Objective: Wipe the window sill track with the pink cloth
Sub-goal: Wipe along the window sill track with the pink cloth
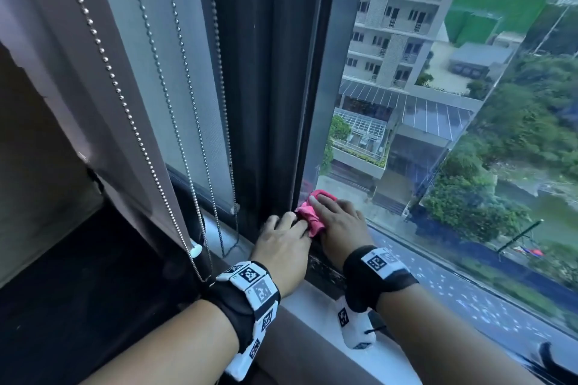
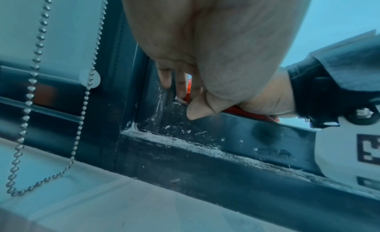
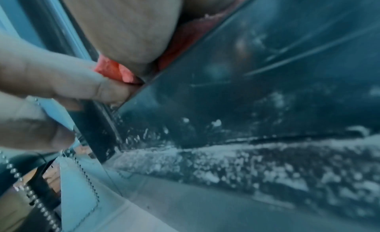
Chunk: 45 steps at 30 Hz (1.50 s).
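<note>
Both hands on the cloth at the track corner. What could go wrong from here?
1. White dust on the dark window track lies nearer than the bunched pink cloth, so it may get missed.
2. The left hand sits close to the hanging metal bead chain and might snag it.
3. The right hand crowds the corner, which may limit the stroke.

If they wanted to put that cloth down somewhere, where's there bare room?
The pale sill ledge between the two wrists is bare, as is the strip left of the left hand, beside the bead chains. The corner is crowded: both hands, right hand, and pink cloth.
</note>
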Each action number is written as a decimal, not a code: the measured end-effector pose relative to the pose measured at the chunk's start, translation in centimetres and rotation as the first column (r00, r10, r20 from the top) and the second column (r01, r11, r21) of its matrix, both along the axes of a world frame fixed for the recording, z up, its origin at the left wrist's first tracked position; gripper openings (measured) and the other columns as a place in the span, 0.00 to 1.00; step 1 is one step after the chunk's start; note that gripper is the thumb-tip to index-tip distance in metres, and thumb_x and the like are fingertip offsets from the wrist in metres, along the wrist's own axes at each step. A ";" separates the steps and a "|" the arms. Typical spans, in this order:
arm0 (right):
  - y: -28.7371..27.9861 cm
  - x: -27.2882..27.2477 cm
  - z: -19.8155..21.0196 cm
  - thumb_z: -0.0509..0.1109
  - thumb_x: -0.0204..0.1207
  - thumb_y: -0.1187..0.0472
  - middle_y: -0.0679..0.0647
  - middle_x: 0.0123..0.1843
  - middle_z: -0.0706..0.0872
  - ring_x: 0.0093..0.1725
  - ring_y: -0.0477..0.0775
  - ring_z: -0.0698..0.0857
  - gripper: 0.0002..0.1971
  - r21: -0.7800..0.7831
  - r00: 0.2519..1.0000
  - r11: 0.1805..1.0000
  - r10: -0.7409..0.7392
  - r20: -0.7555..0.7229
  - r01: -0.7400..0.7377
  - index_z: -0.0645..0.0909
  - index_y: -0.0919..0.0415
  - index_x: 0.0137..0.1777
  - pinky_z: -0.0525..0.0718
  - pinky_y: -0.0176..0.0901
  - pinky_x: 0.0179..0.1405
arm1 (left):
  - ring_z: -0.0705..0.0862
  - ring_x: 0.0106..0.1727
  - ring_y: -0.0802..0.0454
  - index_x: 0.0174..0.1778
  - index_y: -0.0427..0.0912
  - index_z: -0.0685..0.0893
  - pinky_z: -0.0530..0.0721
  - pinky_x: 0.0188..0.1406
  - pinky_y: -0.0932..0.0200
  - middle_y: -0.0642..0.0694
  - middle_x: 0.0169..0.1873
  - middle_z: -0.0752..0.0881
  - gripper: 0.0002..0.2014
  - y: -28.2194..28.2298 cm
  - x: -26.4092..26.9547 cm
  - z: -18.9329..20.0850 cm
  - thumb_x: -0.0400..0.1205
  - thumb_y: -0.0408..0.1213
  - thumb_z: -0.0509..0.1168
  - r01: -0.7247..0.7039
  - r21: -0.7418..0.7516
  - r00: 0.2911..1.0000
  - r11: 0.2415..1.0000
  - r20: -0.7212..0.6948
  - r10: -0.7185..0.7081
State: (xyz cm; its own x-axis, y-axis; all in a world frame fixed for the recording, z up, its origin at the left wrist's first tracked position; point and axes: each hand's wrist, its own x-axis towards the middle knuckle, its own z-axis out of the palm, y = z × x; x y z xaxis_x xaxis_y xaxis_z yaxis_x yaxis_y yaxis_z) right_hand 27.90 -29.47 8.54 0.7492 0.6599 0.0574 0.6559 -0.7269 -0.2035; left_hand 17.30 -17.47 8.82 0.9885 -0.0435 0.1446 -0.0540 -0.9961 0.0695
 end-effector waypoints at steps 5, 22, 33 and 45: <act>-1.2 -0.2 1.0 0.62 0.76 0.66 0.44 0.65 0.85 0.59 0.53 0.76 0.21 0.262 0.990 0.964 0.085 -0.110 -0.054 0.83 0.47 0.65 0.71 0.44 0.58 | 0.77 0.59 0.42 0.54 0.42 0.86 0.81 0.58 0.44 0.46 0.57 0.77 0.20 0.8 0.7 0.0 0.75 0.33 0.51 -0.033 -0.108 0.994 0.994 -0.109 0.021; -1.1 -1.2 2.4 0.64 0.78 0.68 0.46 0.50 0.92 0.44 0.47 0.85 0.17 0.432 0.938 0.898 0.071 -0.338 0.088 0.87 0.47 0.56 0.80 0.37 0.51 | 0.84 0.57 0.42 0.53 0.42 0.85 0.83 0.59 0.44 0.54 0.70 0.68 0.15 3.2 -0.6 0.9 0.80 0.29 0.54 -0.102 -0.401 0.982 0.910 -0.188 0.027; 1.3 -1.2 2.2 0.59 0.76 0.59 0.46 0.70 0.81 0.59 0.56 0.79 0.21 0.061 0.999 0.997 0.036 0.031 -0.038 0.80 0.47 0.68 0.69 0.44 0.62 | 0.73 0.75 0.50 0.53 0.42 0.92 0.74 0.72 0.55 0.50 0.76 0.74 0.17 2.5 -2.5 0.5 0.80 0.27 0.58 -0.035 -0.340 0.996 0.940 -0.093 0.003; 0.8 -4.2 3.6 0.62 0.77 0.59 0.50 0.77 0.73 0.71 0.52 0.72 0.26 0.021 0.999 0.999 0.040 -0.022 -0.040 0.71 0.52 0.77 0.59 0.38 0.67 | 0.81 0.67 0.52 0.41 0.48 0.94 0.79 0.64 0.60 0.62 0.74 0.77 0.18 3.8 -5.0 3.5 0.76 0.27 0.58 -0.071 -0.337 0.977 0.939 -0.212 -0.002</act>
